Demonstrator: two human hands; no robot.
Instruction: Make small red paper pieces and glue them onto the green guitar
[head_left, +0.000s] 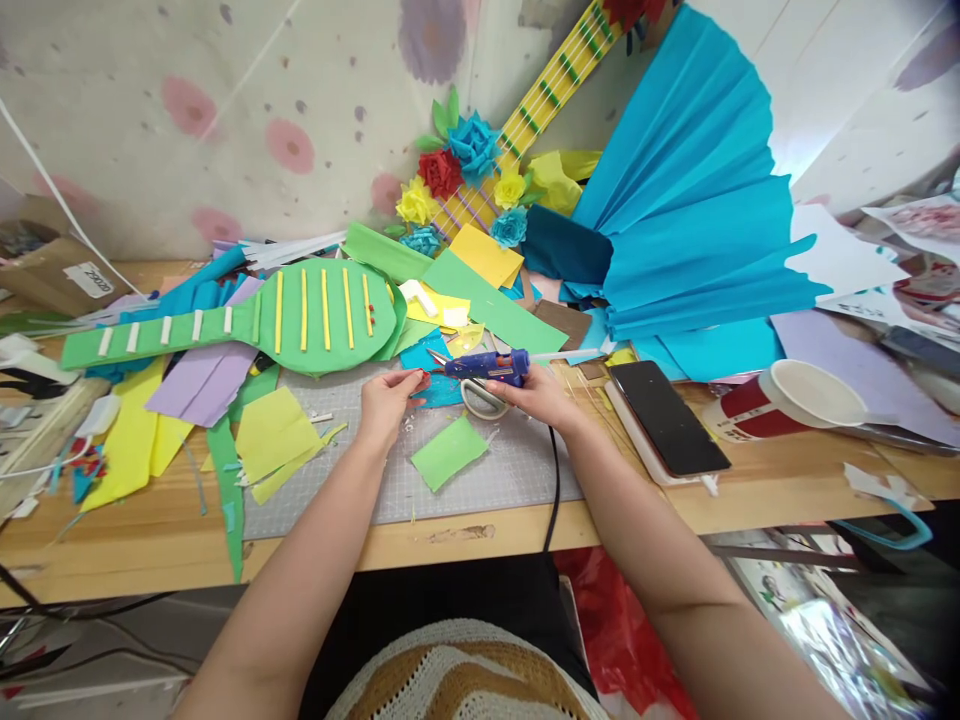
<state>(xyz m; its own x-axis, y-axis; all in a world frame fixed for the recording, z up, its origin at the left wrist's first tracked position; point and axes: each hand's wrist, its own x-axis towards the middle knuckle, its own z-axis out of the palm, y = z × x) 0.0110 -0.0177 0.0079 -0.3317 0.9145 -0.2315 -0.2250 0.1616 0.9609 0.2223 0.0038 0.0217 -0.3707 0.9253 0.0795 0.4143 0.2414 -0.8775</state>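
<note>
My right hand is closed around a blue glue gun, its nozzle pointing left. A white glue stick juts from its back end, and a black cord hangs below. Close to the nozzle, my left hand pinches a small red piece, partly hidden by the fingertips. Scissors with grey handles lie under the glue gun. Left of and beyond my hands rests a green paper lute shape with yellow strips and small red dots. A light green paper piece lies between my forearms.
A grey cutting mat lies beneath my hands. Coloured paper scraps spread around it. At right are a black phone and a paper cup. A yellow paper instrument with flowers and pleated blue paper stand behind.
</note>
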